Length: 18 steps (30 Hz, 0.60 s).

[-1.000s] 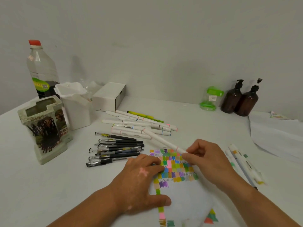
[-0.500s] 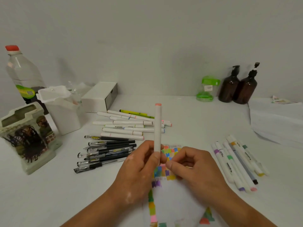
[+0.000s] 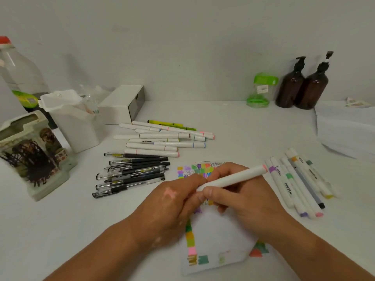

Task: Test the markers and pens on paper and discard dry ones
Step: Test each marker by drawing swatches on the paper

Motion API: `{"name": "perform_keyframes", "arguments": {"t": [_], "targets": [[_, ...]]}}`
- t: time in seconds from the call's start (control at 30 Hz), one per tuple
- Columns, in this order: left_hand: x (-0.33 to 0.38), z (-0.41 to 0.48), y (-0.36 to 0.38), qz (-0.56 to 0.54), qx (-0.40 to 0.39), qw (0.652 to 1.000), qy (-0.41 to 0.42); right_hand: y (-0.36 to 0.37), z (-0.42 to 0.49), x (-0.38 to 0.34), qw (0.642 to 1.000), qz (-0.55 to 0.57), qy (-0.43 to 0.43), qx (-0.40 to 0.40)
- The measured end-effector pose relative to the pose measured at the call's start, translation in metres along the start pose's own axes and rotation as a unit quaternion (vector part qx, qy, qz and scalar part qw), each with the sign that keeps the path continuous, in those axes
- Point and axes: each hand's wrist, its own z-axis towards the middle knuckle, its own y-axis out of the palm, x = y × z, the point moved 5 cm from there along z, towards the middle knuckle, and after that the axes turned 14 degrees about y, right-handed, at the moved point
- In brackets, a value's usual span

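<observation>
You're holding the white marker (image 3: 233, 178) over the paper (image 3: 219, 240) w/ right grip (image 3: 243, 197) curled round it, left grip (image 3: 168, 211) pinching its lower end

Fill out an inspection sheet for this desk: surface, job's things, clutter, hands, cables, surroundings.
Surface: white table, marker and pen piles spread across it.
Job's things: pink-ended marker held above the test paper, which is covered in colour swatches; white markers heaped at the back; black gel pens in front of them; second marker group to the right.
Clutter: clear bottle, white tub, decorated pen holder, white box, green-lidded jar, amber pump bottles, paper stack.
Hands: left hand pinches the marker's near end; right hand grips its barrel.
Cables: nothing seen.
Surroundings: plain wall.
</observation>
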Motion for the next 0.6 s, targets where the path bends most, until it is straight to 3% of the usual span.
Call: {"name": "perform_keyframes", "arguments": {"t": [0.1,0.23,0.37,0.6], "targets": [[-0.01,-0.007,0.001,0.063,-0.049,0.995,-0.061,-0.015,0.0,0.001,0.999,0.024,0.01,0.037],[-0.016,-0.012,0.005,0.131,-0.131,0.98,-0.074,-0.013,-0.002,0.006,0.997,0.011,0.073,-0.007],[-0.018,-0.011,0.007,0.139,-0.125,0.979,-0.085,-0.003,-0.002,0.014,0.99,-0.112,0.09,0.009],[-0.02,-0.011,0.008,0.131,-0.132,0.978,-0.096,-0.001,-0.002,0.016,0.984,-0.156,0.08,0.04]]}}
